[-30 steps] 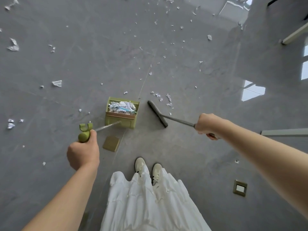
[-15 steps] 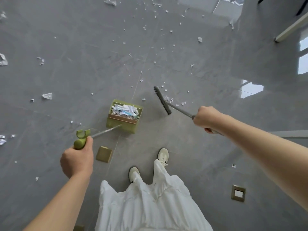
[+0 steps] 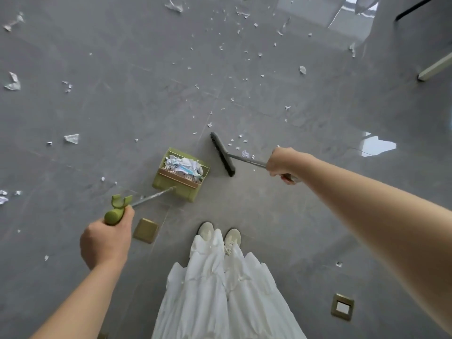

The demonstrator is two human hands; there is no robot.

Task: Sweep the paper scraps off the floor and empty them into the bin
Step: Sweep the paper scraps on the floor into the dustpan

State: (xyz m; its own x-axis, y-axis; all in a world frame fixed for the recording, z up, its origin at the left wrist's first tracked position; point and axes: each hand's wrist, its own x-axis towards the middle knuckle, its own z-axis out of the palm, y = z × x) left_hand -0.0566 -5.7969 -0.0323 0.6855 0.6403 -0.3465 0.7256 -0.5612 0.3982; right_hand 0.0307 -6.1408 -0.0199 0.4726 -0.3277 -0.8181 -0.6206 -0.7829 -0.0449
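My left hand [image 3: 105,243] grips the green handle of a long-handled green dustpan [image 3: 181,174], which stands on the grey floor ahead of my feet and holds a heap of crumpled paper. My right hand [image 3: 283,162] grips the metal handle of a broom whose dark head [image 3: 222,154] rests on the floor just right of the dustpan. Several white paper scraps [image 3: 245,153] lie right behind the broom head. Many more paper scraps [image 3: 72,138] are scattered over the floor ahead and to the left. No bin is in view.
Two brass floor sockets sit in the floor, one [image 3: 146,230] near my left hand and one [image 3: 342,307] at lower right. My white skirt and shoes [image 3: 220,237] are below. A white furniture leg [image 3: 434,68] stands at far right.
The broom head swung away from the dustpan to the far side of a few scraps, then came down beside the pan again. My feet stepped forward and together. The dustpan stayed put.
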